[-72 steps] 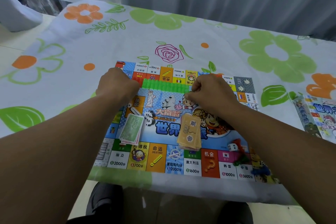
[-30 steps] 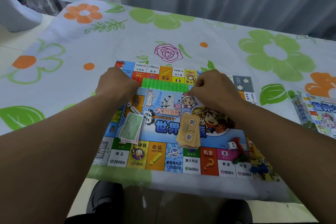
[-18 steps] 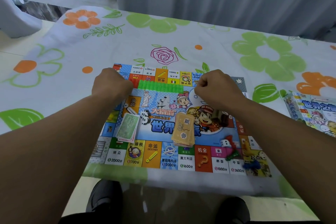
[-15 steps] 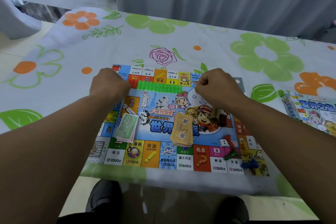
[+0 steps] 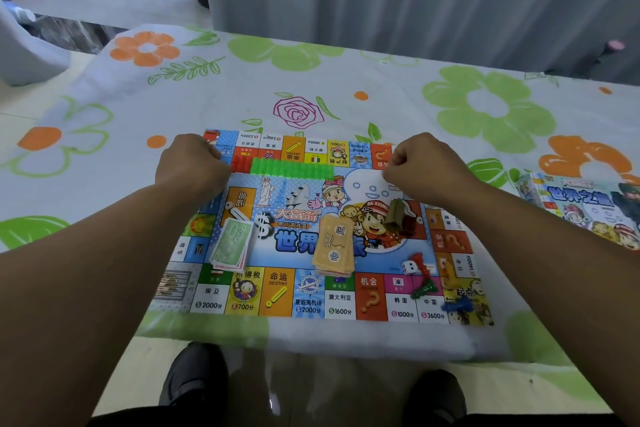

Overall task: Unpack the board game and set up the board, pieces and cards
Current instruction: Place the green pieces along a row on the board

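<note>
The colourful game board (image 5: 311,302) lies flat on the flowered tablecloth. Along its far side stands a row of green plastic houses (image 5: 291,168), with a few red houses (image 5: 240,163) at its left end. My left hand (image 5: 190,166) is curled against the red houses, its fingertips hidden. My right hand (image 5: 422,170) is a fist a little right of the row, apart from it, with nothing visible in it. On the board lie a green money stack (image 5: 232,244), a yellow card stack (image 5: 334,244), a white die (image 5: 409,267) and several coloured pawns (image 5: 424,289).
The game box (image 5: 581,208) lies on the cloth at the right edge. A small olive and dark red heap of pieces (image 5: 398,217) sits on the board under my right wrist. The table's near edge runs just below the board, and a grey curtain hangs behind the table.
My right hand has left the right end of the green row and moved right. The olive and dark red pieces now show on the board. My left hand stays at the row's left end.
</note>
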A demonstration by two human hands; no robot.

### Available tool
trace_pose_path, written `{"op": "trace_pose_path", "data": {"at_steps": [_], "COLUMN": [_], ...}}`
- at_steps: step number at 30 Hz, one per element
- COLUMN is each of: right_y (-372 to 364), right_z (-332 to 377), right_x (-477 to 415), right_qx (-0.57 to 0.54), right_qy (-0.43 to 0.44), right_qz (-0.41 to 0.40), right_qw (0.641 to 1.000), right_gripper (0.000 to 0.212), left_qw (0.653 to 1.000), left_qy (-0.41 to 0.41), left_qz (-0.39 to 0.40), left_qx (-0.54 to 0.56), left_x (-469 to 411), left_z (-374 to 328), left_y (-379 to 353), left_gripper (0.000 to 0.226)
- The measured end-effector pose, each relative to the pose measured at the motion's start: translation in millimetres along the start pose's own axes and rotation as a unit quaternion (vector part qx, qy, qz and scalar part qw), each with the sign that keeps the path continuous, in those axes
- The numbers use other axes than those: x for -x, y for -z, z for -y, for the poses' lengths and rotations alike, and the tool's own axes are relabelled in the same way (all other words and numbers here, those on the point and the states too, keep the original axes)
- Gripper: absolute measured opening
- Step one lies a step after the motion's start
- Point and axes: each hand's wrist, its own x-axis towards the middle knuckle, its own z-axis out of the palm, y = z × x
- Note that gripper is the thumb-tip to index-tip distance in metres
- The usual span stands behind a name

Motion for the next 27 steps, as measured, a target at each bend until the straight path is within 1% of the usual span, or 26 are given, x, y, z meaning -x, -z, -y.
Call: {"op": "trace_pose_path", "data": {"at_steps": [2, 7, 11, 13, 16, 18, 20, 23, 27], "right_y": [2.1, 4.9, 3.4, 0.5, -6.1, -7.1, -4.2, 4.5, 12.6], "right_z": [-4.4, -10.7, -8.4, -6.4, -5.5, -5.9, -7.2, -9.9, -18.7], "right_x": [-0.4, 1.5, 3.8, 4.2, 3.9, 4.1, 3.3, 0.2, -1.6], "right_qx": [0.024, 0.070, 0.068, 0.068, 0.059, 0.035, -0.029, -0.146, -0.230], "right_qy": [-0.025, -0.057, -0.064, -0.067, -0.065, -0.073, -0.090, -0.115, -0.120], "right_qz": [0.020, 0.088, 0.129, 0.140, 0.130, 0.115, 0.103, 0.072, 0.027], "right_qw": [0.999, 0.992, 0.987, 0.986, 0.988, 0.990, 0.990, 0.980, 0.965], "right_gripper": [0.015, 0.029, 0.026, 0.025, 0.025, 0.023, 0.023, 0.021, 0.021], "left_qw": [1.000, 1.000, 0.999, 0.999, 0.998, 0.996, 0.995, 0.993, 0.987], "left_qy": [0.000, -0.003, -0.014, -0.021, -0.040, -0.060, -0.075, -0.087, -0.113], "left_qz": [-0.002, -0.017, -0.032, -0.036, -0.029, -0.022, -0.017, -0.010, 0.021], "left_qx": [-0.001, 0.002, 0.022, 0.030, 0.045, 0.059, 0.071, 0.085, 0.108], "left_x": [0.9, 2.3, 4.3, 5.8, 9.5, 12.7, 18.0, 27.5, 39.5], "left_z": [-0.4, -3.4, -8.2, -12.0, -20.3, -28.4, -39.2, -56.8, -80.6], "left_y": [0.4, 1.7, 2.4, 0.6, -1.9, -4.3, -8.7, -19.0, -36.0], "left_gripper": [0.018, 0.021, 0.021, 0.020, 0.023, 0.024, 0.025, 0.026, 0.024]}}
